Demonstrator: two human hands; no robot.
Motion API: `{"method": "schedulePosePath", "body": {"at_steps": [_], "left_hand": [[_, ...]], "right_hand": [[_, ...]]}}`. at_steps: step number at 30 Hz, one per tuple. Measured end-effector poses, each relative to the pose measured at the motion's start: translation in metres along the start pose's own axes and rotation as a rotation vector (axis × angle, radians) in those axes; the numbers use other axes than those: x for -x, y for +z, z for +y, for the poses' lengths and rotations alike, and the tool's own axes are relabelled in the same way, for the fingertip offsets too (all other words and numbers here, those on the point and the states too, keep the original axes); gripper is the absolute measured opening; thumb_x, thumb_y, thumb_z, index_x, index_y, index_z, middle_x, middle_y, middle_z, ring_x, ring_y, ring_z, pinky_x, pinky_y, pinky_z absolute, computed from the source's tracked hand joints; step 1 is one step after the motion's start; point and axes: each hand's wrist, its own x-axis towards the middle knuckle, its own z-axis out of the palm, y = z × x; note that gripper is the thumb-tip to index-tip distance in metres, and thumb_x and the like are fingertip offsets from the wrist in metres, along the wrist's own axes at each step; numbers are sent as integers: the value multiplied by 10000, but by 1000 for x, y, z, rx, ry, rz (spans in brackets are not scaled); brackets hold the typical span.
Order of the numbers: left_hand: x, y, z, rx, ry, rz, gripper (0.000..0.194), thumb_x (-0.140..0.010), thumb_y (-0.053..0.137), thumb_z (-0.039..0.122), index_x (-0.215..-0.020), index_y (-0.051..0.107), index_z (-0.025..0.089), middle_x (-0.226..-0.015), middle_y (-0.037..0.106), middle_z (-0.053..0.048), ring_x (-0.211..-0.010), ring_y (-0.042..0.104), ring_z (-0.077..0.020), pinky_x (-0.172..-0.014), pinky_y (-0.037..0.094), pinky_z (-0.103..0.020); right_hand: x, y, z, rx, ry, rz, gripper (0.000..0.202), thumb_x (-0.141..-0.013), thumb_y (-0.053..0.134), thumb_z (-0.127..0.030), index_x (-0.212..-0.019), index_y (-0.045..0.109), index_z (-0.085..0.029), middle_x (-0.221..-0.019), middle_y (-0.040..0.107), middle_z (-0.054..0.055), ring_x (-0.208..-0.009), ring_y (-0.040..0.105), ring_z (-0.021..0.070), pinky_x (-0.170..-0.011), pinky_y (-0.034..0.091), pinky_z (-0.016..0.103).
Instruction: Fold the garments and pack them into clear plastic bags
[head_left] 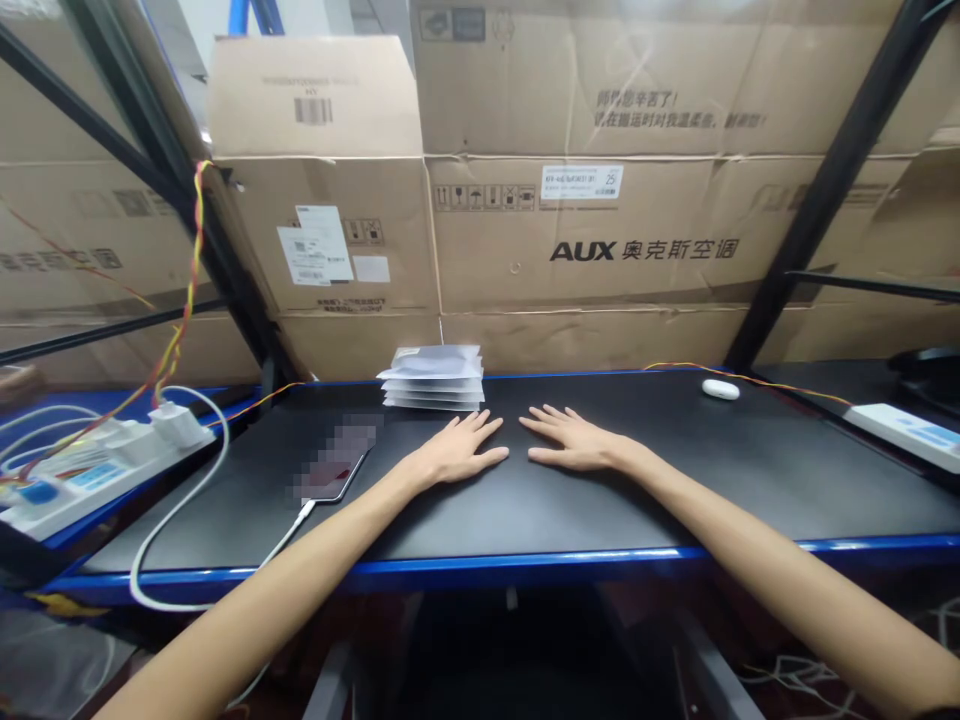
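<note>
My left hand (459, 448) lies flat on the black tabletop (525, 515), fingers spread and nothing in it. Facing it across a small gap, my right hand (574, 440) also rests palm down with its fingers apart. Just beyond my left fingertips stands a stack of thin, whitish translucent sheets or sleeves (433, 378), slightly fanned at the edges. To the left of my left forearm is a phone (337, 475), partly pixelated, with a white charging cable (289, 532) plugged into its near end.
A small white rounded case (721, 390) sits at the back right. White power strips (911, 435) lie at both sides, with red-yellow twisted wires (196, 235) on the left. Large cardboard boxes (510, 280) wall off the back between dark metal posts (817, 200). A blue edge (525, 570) runs along the front.
</note>
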Motion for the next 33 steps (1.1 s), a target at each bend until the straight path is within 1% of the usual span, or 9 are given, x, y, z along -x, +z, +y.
{"method": "schedulePosePath", "body": {"at_steps": [4, 6, 8, 12, 16, 20, 24, 29, 33], "left_hand": [[-7, -14, -12, -44, 78, 363, 386, -962, 457, 417, -1230, 673, 241, -1291, 660, -55, -1223, 586, -238, -1067, 440, -357], [-11, -25, -26, -88, 76, 589, 318, -916, 488, 240, -1152, 701, 223, -1211, 694, -54, -1157, 613, -230, -1053, 457, -368], [-14, -36, -45, -165, -1, 735, 390, -876, 487, 153, -1219, 665, 207, -1313, 634, -71, -1222, 569, -248, -1089, 427, -407], [-17, -44, -77, -309, -174, 698, 503, -862, 512, 146, -1360, 581, 180, -1475, 493, -130, -1371, 438, -317, -1136, 348, -509], [-17, -43, -87, -335, -199, 698, 451, -912, 480, 168, -1339, 610, 225, -1406, 575, -88, -1345, 476, -297, -1111, 372, -495], [-12, -47, -73, -398, -100, 825, 389, -946, 466, 186, -1284, 651, 244, -1302, 659, -52, -1220, 577, -271, -1019, 445, -438], [-4, -43, -37, -529, 95, 895, 335, -944, 502, 194, -1227, 676, 229, -1206, 708, -57, -1066, 638, -269, -905, 474, -421], [6, -18, 12, -604, 409, 832, 290, -950, 527, 204, -1205, 666, 222, -1161, 715, -70, -981, 655, -235, -800, 483, -369], [4, 5, 30, -567, 488, 678, 295, -950, 509, 193, -1205, 655, 177, -1123, 721, -86, -928, 657, -227, -769, 504, -363]], "right_hand": [[-1, 1, 1, -16, 0, 6, 864, -862, 360, -805, -1559, 240, -308, -1640, 122, 41, -1511, 15, 306, -1213, -9, 537], [-1, 1, 1, -17, -1, 10, 869, -861, 366, -805, -1558, 249, -298, -1639, 127, 53, -1510, 18, 319, -1210, -7, 546], [-1, 1, 1, -13, -1, 10, 870, -864, 361, -804, -1559, 249, -292, -1639, 128, 65, -1510, 18, 318, -1209, -5, 551], [-1, 1, 2, -10, -1, 3, 860, -869, 358, -801, -1561, 236, -304, -1641, 124, 63, -1511, 9, 307, -1209, -2, 552], [-1, 1, 3, -8, -1, 7, 850, -870, 369, -793, -1558, 245, -309, -1641, 133, 52, -1510, 13, 314, -1211, -2, 551], [-2, 1, 4, -15, -8, 15, 852, -871, 385, -787, -1556, 256, -298, -1639, 142, 59, -1508, 30, 328, -1211, 8, 556], [-2, 0, 7, -39, -19, 9, 838, -866, 415, -779, -1546, 288, -306, -1634, 171, 57, -1507, 58, 327, -1213, 42, 561], [2, -6, 27, -28, 60, 20, 776, -888, 442, -720, -1523, 366, -280, -1622, 228, 70, -1498, 92, 358, -1205, 104, 581], [8, -12, 42, 13, 167, 9, 670, -954, 405, -580, -1521, 381, -223, -1620, 221, 107, -1493, 116, 364, -1203, 141, 569]]}}
